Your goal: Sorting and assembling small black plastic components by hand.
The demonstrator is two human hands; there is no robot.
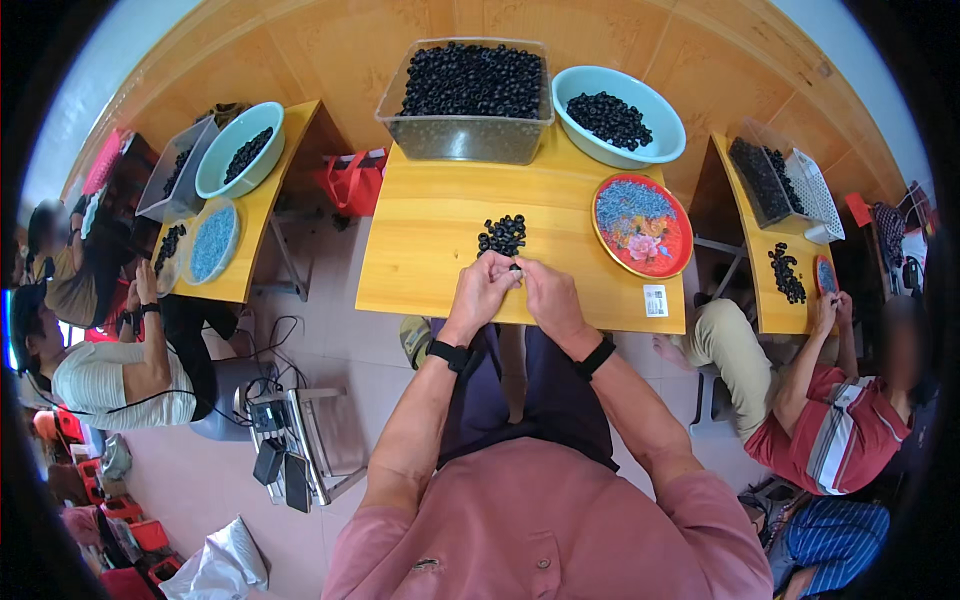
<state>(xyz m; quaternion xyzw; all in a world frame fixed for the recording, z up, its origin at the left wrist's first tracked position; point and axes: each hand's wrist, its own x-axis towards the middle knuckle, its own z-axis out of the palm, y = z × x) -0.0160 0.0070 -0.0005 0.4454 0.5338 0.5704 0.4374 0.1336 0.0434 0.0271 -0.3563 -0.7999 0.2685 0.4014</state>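
Both hands meet above the front half of the yellow worktop point(420, 255), near its edge on the wearer's side. The left hand point(482, 290) and the right hand point(548, 298) are pinching one small black piece point(515, 267) between their fingertips, at the point where the two hands touch. The exact grip of each finger is too small to tell.

A loose heap of black pieces point(503, 234) lies on the worktop just beyond the fingertips, closest to the left hand. To the right of the right hand, and apart from it, stands a round red tray point(664, 265) with small blue-grey pieces point(632, 203) over its far part. A white label point(655, 300) lies flat near the right front corner. At the far edge, well apart from both hands, a clear bin point(465, 141) and a light-blue basin point(668, 125) contain further black pieces.
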